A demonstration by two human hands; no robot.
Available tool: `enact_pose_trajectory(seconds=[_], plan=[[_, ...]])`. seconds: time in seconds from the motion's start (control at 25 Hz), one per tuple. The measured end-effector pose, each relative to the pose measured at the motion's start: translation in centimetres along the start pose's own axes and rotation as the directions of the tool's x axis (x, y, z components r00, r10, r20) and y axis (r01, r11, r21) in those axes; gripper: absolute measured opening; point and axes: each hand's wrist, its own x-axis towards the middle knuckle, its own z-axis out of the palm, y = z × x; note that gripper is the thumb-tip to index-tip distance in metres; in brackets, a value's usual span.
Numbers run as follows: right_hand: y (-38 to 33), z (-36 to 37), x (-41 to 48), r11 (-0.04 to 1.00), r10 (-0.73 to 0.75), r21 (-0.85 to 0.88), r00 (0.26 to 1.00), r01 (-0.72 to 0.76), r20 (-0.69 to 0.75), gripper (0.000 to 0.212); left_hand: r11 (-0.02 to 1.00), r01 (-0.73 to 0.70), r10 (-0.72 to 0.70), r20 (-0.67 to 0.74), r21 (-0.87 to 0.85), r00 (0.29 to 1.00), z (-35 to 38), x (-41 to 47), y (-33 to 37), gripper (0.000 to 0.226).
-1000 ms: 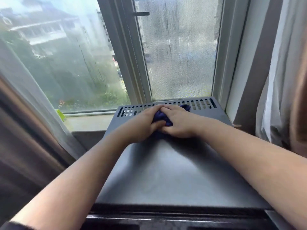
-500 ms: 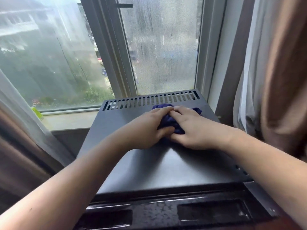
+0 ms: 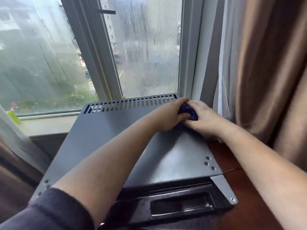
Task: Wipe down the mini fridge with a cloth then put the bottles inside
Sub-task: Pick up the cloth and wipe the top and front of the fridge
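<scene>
While both hands press together at the far right corner of the mini fridge's top, a bunched dark blue cloth (image 3: 189, 111) is squeezed between them. Left hand (image 3: 167, 117) curls its fingers over the cloth from the left, thumb tucked beneath the wad; right hand (image 3: 201, 119) closes over it from the right, knuckles up. Only a small fold of blue shows between the two hands, and the cloth rests on the metal surface.

That surface is the flat grey top of the mini fridge (image 3: 106, 135), which fills the middle of the view. A row of narrow vent slots (image 3: 131, 103) runs along its far edge, just beyond the hands. Small screws (image 3: 207, 163) dot its right edge near the front corner. Below the front edge sits a glossy black door top with a recessed handle (image 3: 181, 205).

Both forearms reach in from the near side, the left one wearing a dark sleeve (image 3: 54, 211) pushed up.

Behind the fridge stands a window (image 3: 142, 52) with hazy glass. Brown curtains (image 3: 269, 67) hang at right, beside a reddish wooden desk (image 3: 232, 163) surface on which the fridge appears to rest.
</scene>
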Motion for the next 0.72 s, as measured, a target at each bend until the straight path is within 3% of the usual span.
enact_pose_trajectory(seconds=[0.12,0.24,0.36,0.48,0.6,0.72], plan=[[0.1,-0.3,1.4,0.999,-0.016,-0.028,1.0,0.016,-0.011,0.055,0.998,0.055,-0.055,-0.015,-0.004,0.998,-0.7,0.5,-0.5,0.058],[-1.3,-0.3,-1.9,0.999,-0.043,0.015,0.998,0.044,-0.051,0.07,0.998,0.07,-0.07,0.013,0.007,0.997,-1.4,-3.9,0.5,0.066],[-3.4,0.3,-5.7,0.983,-0.178,0.055,0.98,0.173,0.093,0.1,0.986,0.127,-0.123,-0.037,0.11,0.992,-1.0,-11.8,0.8,0.07],[-6.6,2.1,-7.8,0.955,-0.288,-0.004,0.927,0.297,0.24,0.114,0.973,0.209,-0.193,-0.153,0.094,0.969,-1.3,-20.4,0.7,0.064],[-10.2,4.8,-8.9,0.922,-0.361,-0.031,0.884,0.387,0.297,0.105,0.946,0.325,-0.315,-0.23,0.003,0.921,-2.0,-26.2,0.1,0.068],[-13.7,7.2,-9.1,0.9,-0.411,-0.041,0.877,0.433,0.25,0.09,0.948,0.32,-0.311,-0.225,0.001,0.923,-3.5,-29.4,-3.0,0.087]])
